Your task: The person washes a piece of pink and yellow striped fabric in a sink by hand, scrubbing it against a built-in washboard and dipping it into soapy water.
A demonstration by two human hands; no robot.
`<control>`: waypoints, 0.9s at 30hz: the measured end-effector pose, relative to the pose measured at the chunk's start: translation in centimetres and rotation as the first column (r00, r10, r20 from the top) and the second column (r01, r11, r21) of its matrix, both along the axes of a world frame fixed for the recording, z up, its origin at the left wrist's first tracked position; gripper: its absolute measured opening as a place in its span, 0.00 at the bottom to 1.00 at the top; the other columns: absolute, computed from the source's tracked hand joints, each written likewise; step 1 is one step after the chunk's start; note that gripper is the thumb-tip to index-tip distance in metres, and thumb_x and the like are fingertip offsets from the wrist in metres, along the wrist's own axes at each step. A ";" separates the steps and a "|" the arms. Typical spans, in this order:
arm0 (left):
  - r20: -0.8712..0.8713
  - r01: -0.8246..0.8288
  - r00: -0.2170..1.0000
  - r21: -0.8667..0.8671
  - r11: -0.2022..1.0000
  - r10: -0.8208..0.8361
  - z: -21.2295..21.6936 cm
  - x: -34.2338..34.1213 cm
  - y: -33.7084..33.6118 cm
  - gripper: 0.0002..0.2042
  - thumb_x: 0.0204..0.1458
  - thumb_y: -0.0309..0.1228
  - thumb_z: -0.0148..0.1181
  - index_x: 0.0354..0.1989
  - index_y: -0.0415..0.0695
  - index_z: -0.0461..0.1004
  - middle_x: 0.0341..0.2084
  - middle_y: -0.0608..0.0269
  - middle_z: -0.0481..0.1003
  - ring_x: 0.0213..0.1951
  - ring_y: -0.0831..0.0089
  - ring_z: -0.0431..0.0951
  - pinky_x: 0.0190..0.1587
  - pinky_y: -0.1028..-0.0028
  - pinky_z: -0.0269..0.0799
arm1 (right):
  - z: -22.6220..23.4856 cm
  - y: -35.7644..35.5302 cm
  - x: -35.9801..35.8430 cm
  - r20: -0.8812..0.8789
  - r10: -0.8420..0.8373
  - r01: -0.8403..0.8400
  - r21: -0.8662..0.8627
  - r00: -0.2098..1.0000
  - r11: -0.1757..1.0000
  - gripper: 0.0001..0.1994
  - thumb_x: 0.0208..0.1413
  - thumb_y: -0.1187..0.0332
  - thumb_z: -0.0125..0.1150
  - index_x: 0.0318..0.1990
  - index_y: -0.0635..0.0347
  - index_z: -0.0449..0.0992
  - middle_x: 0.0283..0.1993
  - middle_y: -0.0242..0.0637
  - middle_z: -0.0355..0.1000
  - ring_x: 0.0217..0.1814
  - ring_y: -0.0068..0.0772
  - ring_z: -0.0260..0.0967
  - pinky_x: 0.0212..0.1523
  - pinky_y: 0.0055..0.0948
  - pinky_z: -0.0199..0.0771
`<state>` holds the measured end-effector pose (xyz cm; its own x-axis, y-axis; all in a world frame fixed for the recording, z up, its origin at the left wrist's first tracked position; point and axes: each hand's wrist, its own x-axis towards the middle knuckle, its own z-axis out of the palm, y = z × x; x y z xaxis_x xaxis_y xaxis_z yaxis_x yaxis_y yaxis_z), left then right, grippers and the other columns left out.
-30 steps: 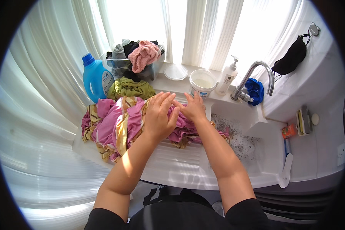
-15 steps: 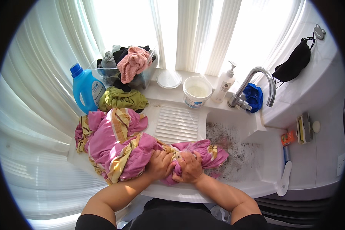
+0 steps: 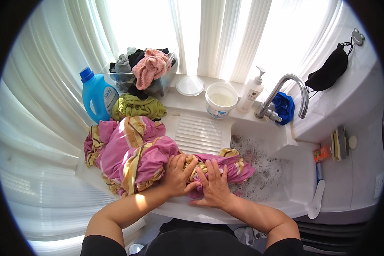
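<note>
A large pink cloth [image 3: 115,141] with yellow and brown stripes lies bunched over the left of the white sink. Its twisted end runs right across the ribbed washboard [image 3: 198,137] and hangs over the edge of the basin. My left hand [image 3: 178,176] rests on the cloth with its fingers stretched out, next to the thick bunched heap. Just to its right, my right hand [image 3: 213,185] lies flat on the twisted end, fingers spread. Neither hand is gripping. Under the palms the cloth is hidden.
Foamy, dark-specked water [image 3: 262,170] stands in the basin beneath a chrome faucet [image 3: 302,98]. Behind are a white tub [image 3: 221,101], a pump bottle [image 3: 251,91], a lid [image 3: 190,86] and a clothes bin [image 3: 160,87]. A blue detergent bottle [image 3: 97,98] and green cloth [image 3: 137,107] stand left. A white-headed brush [image 3: 316,200] lies right.
Both hands have loosened from their clutch on the cloth, and their fingers are now spread over it. The cloth's twisted end lies flatter than before.
</note>
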<state>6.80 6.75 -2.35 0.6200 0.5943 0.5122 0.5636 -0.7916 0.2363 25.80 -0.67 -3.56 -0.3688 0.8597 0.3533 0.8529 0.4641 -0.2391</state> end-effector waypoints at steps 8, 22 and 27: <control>-0.348 -0.434 0.893 -0.489 0.757 0.287 -1.9 4.1 15.1 0.27 0.61 0.53 0.40 0.33 0.43 0.81 0.30 0.53 0.80 0.37 0.52 0.80 0.40 0.52 0.71 | 0.7 16.9 2.0 -0.295 -0.208 -0.036 -0.649 0.932 0.760 0.42 0.32 0.40 0.69 0.50 0.65 0.70 0.50 0.52 0.73 0.52 0.52 0.70 0.58 0.52 0.60; -0.036 -0.451 0.890 -0.217 0.866 0.455 -1.4 7.2 10.3 0.11 0.55 0.35 0.55 0.29 0.39 0.74 0.28 0.48 0.78 0.33 0.49 0.76 0.37 0.52 0.67 | -2.7 15.0 -0.1 -0.459 -0.464 0.427 -0.189 0.758 0.884 0.07 0.56 0.65 0.51 0.34 0.58 0.71 0.43 0.46 0.73 0.43 0.51 0.71 0.44 0.53 0.65; -0.546 -0.210 0.835 -0.189 0.959 0.075 -1.2 5.0 12.1 0.18 0.58 0.45 0.49 0.42 0.43 0.78 0.37 0.48 0.79 0.51 0.43 0.72 0.60 0.43 0.56 | 0.6 14.7 0.7 -0.149 -0.367 0.217 -0.587 0.918 0.780 0.18 0.51 0.60 0.55 0.48 0.56 0.76 0.58 0.47 0.68 0.60 0.53 0.64 0.52 0.61 0.62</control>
